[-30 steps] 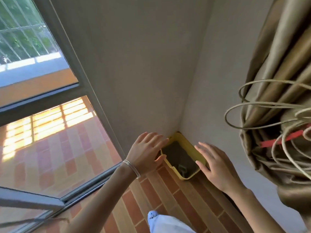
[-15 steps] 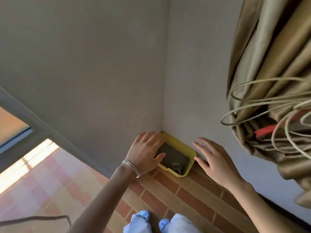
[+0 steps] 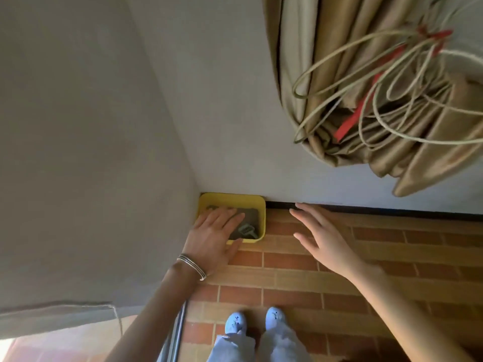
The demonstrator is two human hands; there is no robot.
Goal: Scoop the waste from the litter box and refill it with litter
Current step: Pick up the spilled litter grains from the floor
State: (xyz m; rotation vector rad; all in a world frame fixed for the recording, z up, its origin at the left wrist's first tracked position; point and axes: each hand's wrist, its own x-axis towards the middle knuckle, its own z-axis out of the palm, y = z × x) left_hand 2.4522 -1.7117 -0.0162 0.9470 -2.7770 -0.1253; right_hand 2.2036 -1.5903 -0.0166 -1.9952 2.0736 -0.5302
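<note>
Yellow litter box (image 3: 257,205) seen tucked into wall corner on brick floor (image 3: 287,283), long axis running 9-to-3 along back wall. Grey scoop (image 3: 247,229) lies inside, toward 4 o'clock of box. Left hand (image 3: 213,237) nearer, spread flat over box's near-left part, grip open, nothing held. Right hand (image 3: 320,235) held at 3 o'clock of box (apart from rim), fingers splayed, empty. Both arms extended forward-down.

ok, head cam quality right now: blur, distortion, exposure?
Head view: strong wide-angle bend, the walls lean and the skirting line curves; soft focus on the scoop in the yellow litter box; left hand and right hand fairly sharp; bright sun patch bottom left.
</note>
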